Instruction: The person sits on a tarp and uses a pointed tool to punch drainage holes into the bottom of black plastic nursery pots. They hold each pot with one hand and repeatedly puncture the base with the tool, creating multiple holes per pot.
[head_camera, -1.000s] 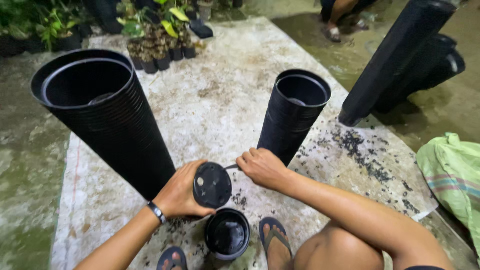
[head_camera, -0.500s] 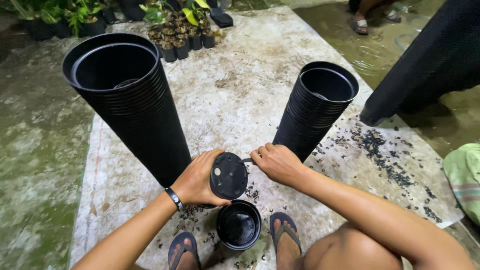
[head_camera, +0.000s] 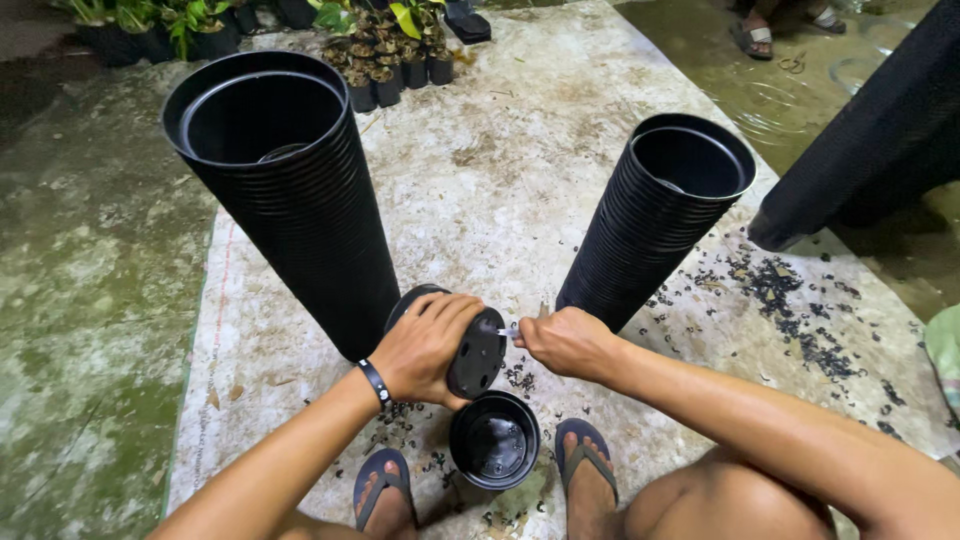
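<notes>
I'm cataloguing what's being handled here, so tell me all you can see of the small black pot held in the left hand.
The small black pot looks like thin plastic, round and tapered. It is tipped on its side, its flat base facing the camera. The left hand grips its wall from above. The right hand presses a thin, pale-tipped tool against its base edge. It hangs above another pot standing open between the feet.

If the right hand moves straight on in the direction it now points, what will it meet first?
The right hand points left, so it would most likely first meet the bottom of the black plastic pot held sideways in the left hand.
</notes>
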